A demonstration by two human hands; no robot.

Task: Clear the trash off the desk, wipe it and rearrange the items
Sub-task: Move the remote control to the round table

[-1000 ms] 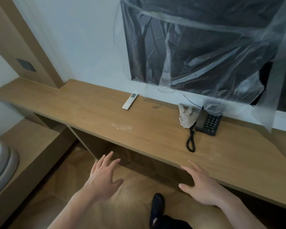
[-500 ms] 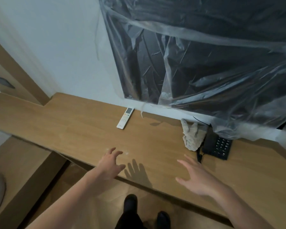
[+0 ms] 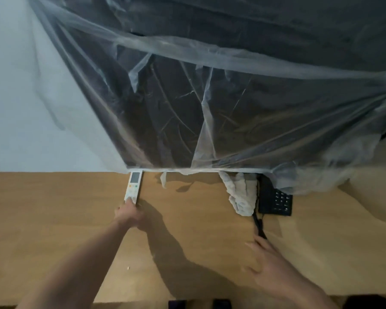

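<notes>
Head view. A slim white remote control with a small grey screen (image 3: 133,187) is lying lengthwise on the light-brown wooden desk (image 3: 54,219), its far end just under the lower edge of the dark wall panel draped in crumpled clear plastic sheeting (image 3: 210,108). The near end of the remote is being touched by the fingertips of the left hand (image 3: 129,216); whether the fingers are closing round it cannot be told, as it is partly being hidden by the hand. The reach is judged to be for lifting it clear before wiping. The right hand (image 3: 270,266) is being held above the desk, fingers spread and holding nothing, near the black coiled cord (image 3: 257,224) of the black push-button telephone (image 3: 276,200). A crumpled off-white cloth (image 3: 241,194) is lying against the telephone's left side, presumably being kept for wiping. A small pale crumb (image 3: 128,268) is lying near the desk's front.
</notes>
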